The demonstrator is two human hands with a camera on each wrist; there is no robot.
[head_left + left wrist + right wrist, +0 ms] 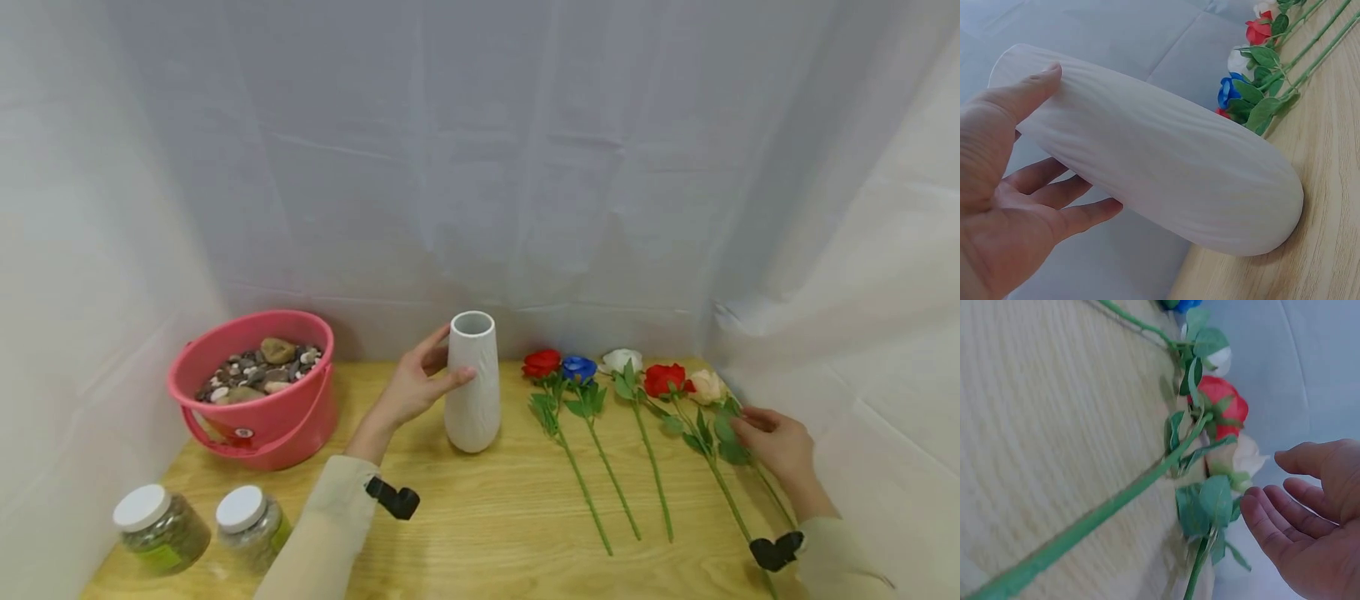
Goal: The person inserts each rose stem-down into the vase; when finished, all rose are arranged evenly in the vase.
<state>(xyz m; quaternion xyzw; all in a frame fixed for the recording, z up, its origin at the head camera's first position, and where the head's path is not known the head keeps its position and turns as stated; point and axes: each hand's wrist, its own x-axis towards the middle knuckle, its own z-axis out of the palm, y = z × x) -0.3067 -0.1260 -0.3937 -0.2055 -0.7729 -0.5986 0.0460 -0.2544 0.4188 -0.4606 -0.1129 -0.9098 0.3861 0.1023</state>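
Observation:
My left hand (412, 383) holds a white ribbed vase (472, 392) near its top, thumb on the front and fingers round the far side. The vase stands upright on the wooden table, and the left wrist view shows its base (1266, 219) at the wood. At the right, my right hand (776, 446) reaches beside the leaves of a cream rose (707, 387), its fingers loosely bent with nothing between them in the right wrist view. Left of that rose lie a red rose (666, 380), a white rose (621, 361), a blue rose (579, 368) and another red rose (542, 363), stems toward me.
A pink bucket (307, 417) filled with stones (258, 371) stands at the back left. Two jars with white lids, one jar (165, 533) left of the other jar (255, 529), sit at the front left. White sheeting (480, 167) encloses the table (480, 517) at the back and sides.

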